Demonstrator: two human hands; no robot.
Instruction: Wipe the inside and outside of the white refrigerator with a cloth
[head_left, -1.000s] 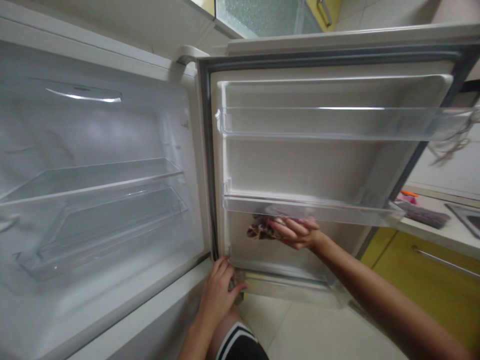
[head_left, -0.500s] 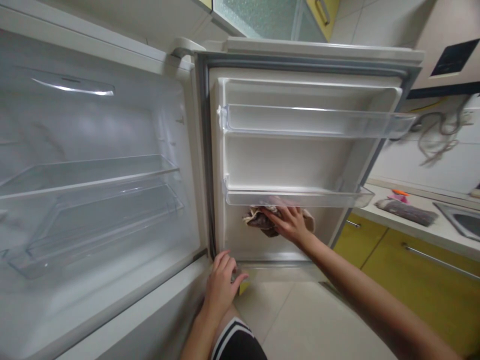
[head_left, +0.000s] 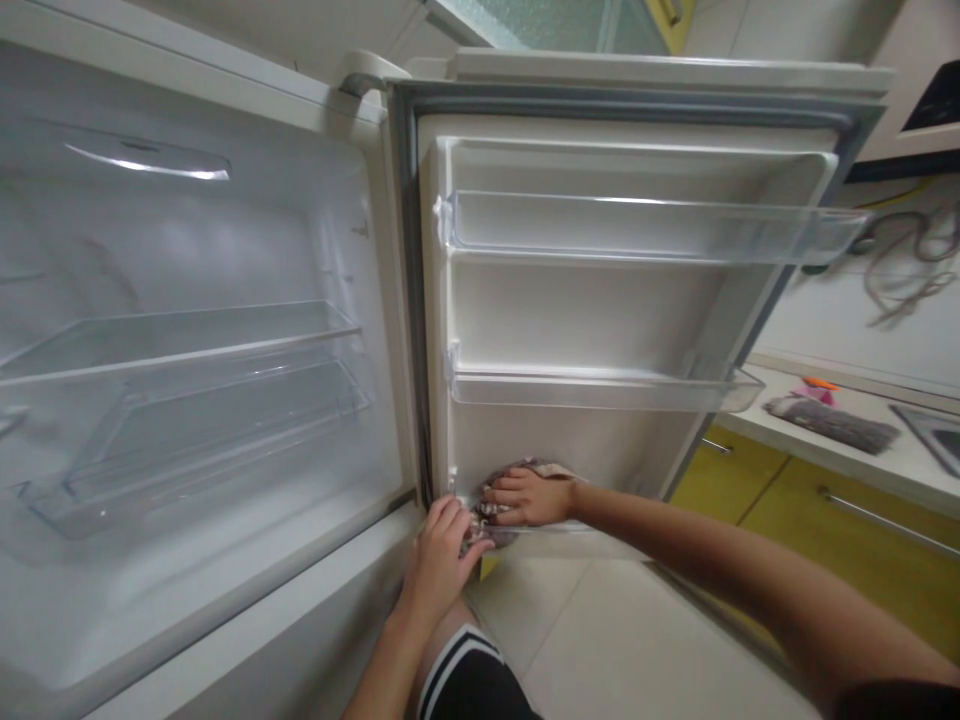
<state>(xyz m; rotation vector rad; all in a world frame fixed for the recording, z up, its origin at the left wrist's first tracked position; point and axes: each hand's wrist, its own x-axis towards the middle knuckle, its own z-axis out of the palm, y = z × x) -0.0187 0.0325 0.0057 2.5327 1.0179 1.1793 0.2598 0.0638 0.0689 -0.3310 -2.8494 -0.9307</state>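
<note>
The refrigerator door (head_left: 577, 320) stands wide open, its inner side facing me. My right hand (head_left: 529, 497) presses a crumpled brown-grey cloth (head_left: 536, 467) against the lower left part of the door's inside, below the second clear shelf. Its fingers point left and lie over the cloth, part of which hangs at the bottom edge. Right beside it, my left hand (head_left: 442, 545) curls its fingers over the door's lower hinge-side corner, thumb apart. What lies inside that grip is partly hidden.
Two clear door shelves (head_left: 585, 392) jut out above my hands. On the left is the refrigerator interior with a glass shelf (head_left: 187, 335). A counter (head_left: 757, 425) over yellow cabinets (head_left: 862, 540) holds a rolled grey cloth (head_left: 832, 424). My knee is below.
My right hand has moved the cloth down and left, from just under the second shelf to the door's lower corner, next to my left hand. The view has shifted slightly.
</note>
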